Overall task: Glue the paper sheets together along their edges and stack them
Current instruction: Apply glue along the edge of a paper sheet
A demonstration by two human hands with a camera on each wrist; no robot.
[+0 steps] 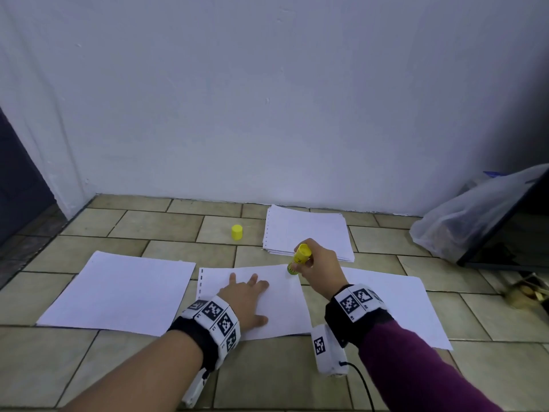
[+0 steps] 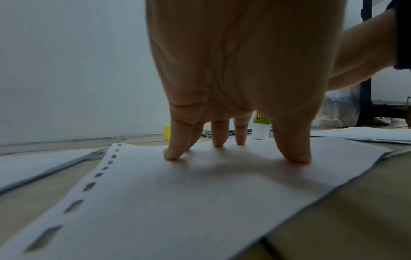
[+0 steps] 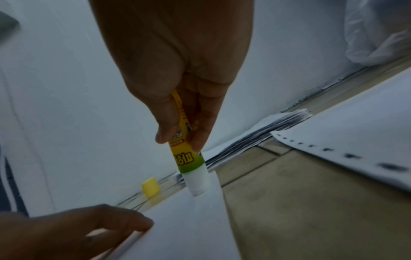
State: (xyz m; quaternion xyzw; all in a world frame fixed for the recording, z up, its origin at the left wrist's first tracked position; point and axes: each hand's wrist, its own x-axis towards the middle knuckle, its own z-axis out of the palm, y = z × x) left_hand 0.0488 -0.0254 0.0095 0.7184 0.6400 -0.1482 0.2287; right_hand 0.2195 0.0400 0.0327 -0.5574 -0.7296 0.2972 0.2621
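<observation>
Left hand: your left hand (image 1: 243,298) lies with fingers spread and straight, fingertips (image 2: 172,154) pressing the middle sheet (image 1: 282,307) down onto the tiled floor (image 1: 89,367), just below centre of the head view.
Right hand: your right hand (image 1: 318,263) has its thumb and fingers wrapped round the glue stick (image 1: 298,258), right of centre.
Glue stick: yellow barrel, tilted, uncapped; its white tip (image 3: 198,183) touches the middle sheet at its far right corner.
Middle sheet: white, with a row of punched holes (image 2: 89,186) along its left edge.
Other sheets: a left sheet (image 1: 118,289) lies just beside the middle one; a right sheet (image 1: 395,304) lies partly under your right wrist.
Paper stack (image 1: 309,233): on the floor near the wall (image 1: 267,99), just above your right hand in the head view.
Cap (image 1: 236,232): yellow, standing alone left of the stack.
Plastic bag (image 1: 463,218): right edge of the head view.
</observation>
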